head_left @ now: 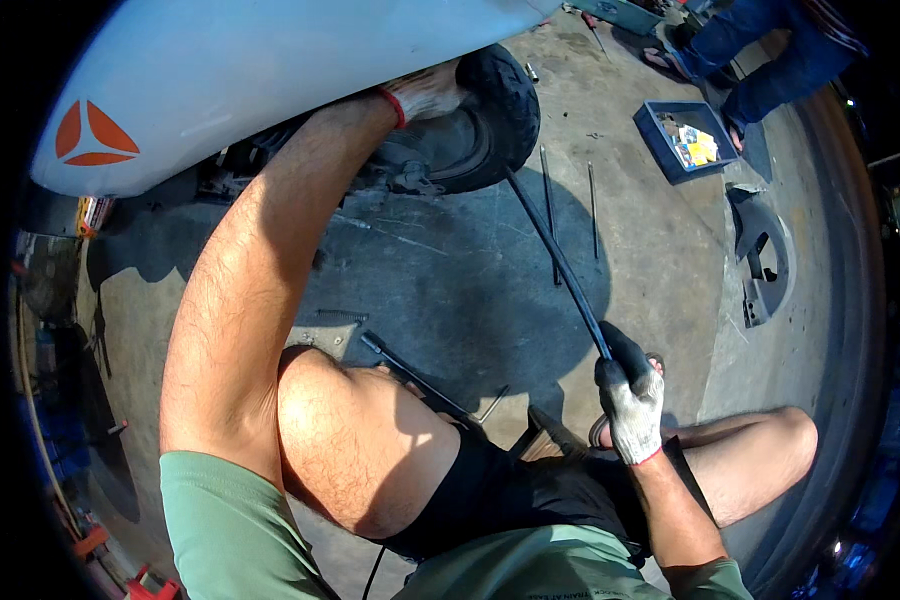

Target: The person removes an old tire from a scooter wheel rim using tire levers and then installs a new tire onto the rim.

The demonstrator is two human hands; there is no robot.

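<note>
My right hand (pixel 632 400), in a white glove with a dark palm coating, is closed round the near end of a long dark metal bar (pixel 562 265). The bar slants up and left, its far end at the lower edge of a black tyre (pixel 515 105) on a wheel. With the arm stretched forward, my left hand (pixel 425 95), also gloved and red at the cuff, reaches to the tyre's upper left side. Its fingers are hidden there. Over the wheel hangs a pale body panel (pixel 270 60) with an orange emblem.
Two thin rods (pixel 595 210) (pixel 548 210) lie right of the wheel. Beyond them are a blue crate (pixel 665 165) of small packages and a curved grey part (pixel 775 270). Another person's legs (pixel 750 50) stand far right. Near my knee lie a long-handled tool (pixel 410 372) and a coil spring (pixel 340 317).
</note>
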